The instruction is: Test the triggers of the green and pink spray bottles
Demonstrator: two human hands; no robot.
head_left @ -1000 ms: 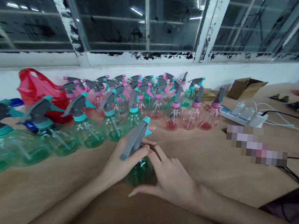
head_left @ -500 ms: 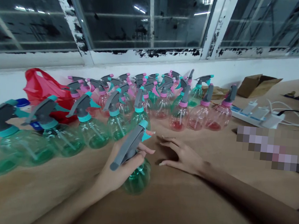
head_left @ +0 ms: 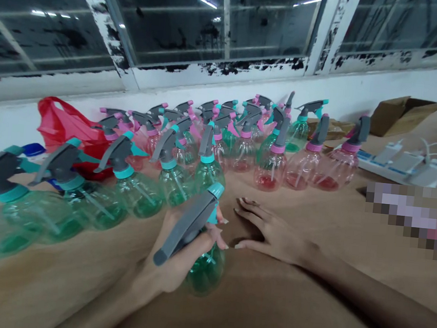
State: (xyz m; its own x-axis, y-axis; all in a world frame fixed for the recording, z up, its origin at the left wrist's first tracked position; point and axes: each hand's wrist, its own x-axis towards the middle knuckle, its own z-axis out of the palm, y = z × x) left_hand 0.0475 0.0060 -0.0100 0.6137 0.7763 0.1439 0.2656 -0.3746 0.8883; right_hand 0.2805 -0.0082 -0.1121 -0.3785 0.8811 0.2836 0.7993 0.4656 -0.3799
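My left hand [head_left: 178, 263] is wrapped around the neck of a green spray bottle [head_left: 208, 271] with a grey and teal spray head. Its nozzle points away from me, and the fingers partly hide the neck and trigger. To the right, my right hand [head_left: 269, 233] rests on the brown table [head_left: 282, 304] with its fingers spread, holding nothing. A small gap separates it from the bottle. Beyond the left hand stand more green spray bottles [head_left: 140, 195] in a slanting row. Clear pink spray bottles [head_left: 270, 171] stand past my right hand.
Several more bottles crowd against the wall beneath the window. A red plastic bag [head_left: 65, 123] lies behind the green row. At the right are a white power strip [head_left: 399, 166] with plugs and cables, an open cardboard box [head_left: 393, 116] and a pixelated patch.
The view has shifted slightly. My left hand and the held bottle sit a little lower and nearer, the bottle still gripped. My right hand stays spread on the table.
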